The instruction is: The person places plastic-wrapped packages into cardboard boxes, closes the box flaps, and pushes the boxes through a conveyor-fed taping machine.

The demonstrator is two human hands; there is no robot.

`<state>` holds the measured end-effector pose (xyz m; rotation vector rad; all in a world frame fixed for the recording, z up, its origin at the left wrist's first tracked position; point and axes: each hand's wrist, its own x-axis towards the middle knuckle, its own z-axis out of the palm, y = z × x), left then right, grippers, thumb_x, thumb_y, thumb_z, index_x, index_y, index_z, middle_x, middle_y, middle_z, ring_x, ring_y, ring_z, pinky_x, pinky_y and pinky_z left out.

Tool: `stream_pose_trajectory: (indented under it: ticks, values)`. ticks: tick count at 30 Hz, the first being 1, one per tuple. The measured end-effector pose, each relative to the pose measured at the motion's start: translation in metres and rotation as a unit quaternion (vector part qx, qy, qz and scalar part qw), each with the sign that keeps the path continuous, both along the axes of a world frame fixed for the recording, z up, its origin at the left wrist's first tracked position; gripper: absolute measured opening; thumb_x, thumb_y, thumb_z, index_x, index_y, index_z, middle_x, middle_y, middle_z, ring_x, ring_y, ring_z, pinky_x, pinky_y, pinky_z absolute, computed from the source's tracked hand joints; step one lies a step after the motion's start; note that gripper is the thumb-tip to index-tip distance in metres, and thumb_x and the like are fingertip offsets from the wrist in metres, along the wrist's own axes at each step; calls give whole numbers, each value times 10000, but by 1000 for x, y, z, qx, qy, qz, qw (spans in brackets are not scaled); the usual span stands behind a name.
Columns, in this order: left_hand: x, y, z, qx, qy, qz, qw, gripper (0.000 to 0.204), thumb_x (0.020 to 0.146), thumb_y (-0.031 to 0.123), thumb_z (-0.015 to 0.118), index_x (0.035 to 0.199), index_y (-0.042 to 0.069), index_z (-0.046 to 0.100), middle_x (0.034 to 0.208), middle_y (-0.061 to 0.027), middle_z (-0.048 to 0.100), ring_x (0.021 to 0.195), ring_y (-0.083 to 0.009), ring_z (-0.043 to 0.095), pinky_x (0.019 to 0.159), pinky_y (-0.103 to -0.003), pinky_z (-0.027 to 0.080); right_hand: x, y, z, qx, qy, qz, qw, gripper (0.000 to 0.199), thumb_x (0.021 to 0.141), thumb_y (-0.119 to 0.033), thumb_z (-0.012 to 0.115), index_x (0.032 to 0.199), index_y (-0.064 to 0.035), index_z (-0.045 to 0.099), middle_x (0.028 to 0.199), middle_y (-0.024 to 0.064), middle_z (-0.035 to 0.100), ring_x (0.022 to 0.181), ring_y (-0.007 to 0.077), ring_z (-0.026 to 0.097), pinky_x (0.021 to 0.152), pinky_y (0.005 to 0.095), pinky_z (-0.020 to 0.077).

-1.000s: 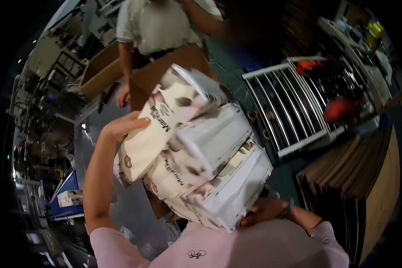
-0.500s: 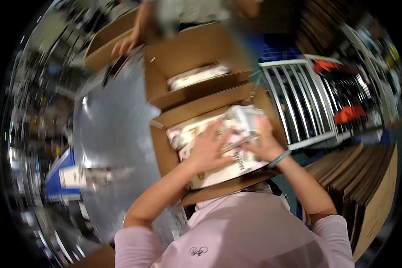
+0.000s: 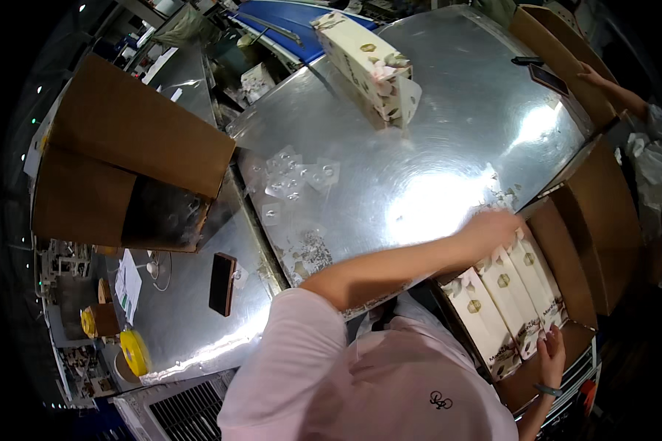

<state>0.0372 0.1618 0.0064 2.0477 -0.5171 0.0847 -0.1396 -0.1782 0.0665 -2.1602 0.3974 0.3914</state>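
1. Metal table.
2. Brown carton, beside the table.
3. Three packages, side by side inside the carton.
4. Left hand, blurred at far ends; grip cannot be told.
5. Right hand, loosely unfurled, empty, at near ends.

Left hand, arm extended, occupies one end of the carton; right hand, fingers slightly bent, occupies the opposite end.
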Motion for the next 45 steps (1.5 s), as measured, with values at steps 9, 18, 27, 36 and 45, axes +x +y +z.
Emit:
stream_pose_trajectory:
  ticks: [9,18,27,36,45]
  values:
    - [-32,296,-21,352,136,504,777,405,749,292,688,1081,81,590,1054,-200,569,976,-297,575,792,-398,462,16,47,12,-35,18,52,998,544,826,-120,630,1306,25,420,1179,217,561,987,256,598,785,328,503]
    - [-15,133,105,-175,235,140,946,47,843,57,605,885,40,619,733,40,553,636,-40,471,550,-189,372,55,111,49,283,-3,19,959,395,864,-137,609,1199,35,494,1035,93,598,964,150,573,850,277,480]
    - [-3,-82,74,-19,398,-135,907,208,856,39,587,1044,-42,551,715,13,528,590,-86,515,518,-221,438,65,24,-40,246,-30,-176,953,126,853,-159,594,880,-41,629,728,4,606,625,76,542,537,210,434]
    - [-12,-174,-25,289,246,-188,906,463,705,331,730,1018,18,592,998,-189,639,946,-313,610,834,-378,467,71,22,-120,283,-95,-307,904,120,846,-113,592,829,2,620,675,27,604,531,78,510,504,214,423]
    - [-13,-167,-54,-26,466,29,884,94,826,45,563,791,0,489,655,-118,611,541,-176,620,493,-282,510,66,-10,-105,113,13,-133,985,128,801,-128,588,846,-22,644,719,89,648,593,144,603,562,288,488]
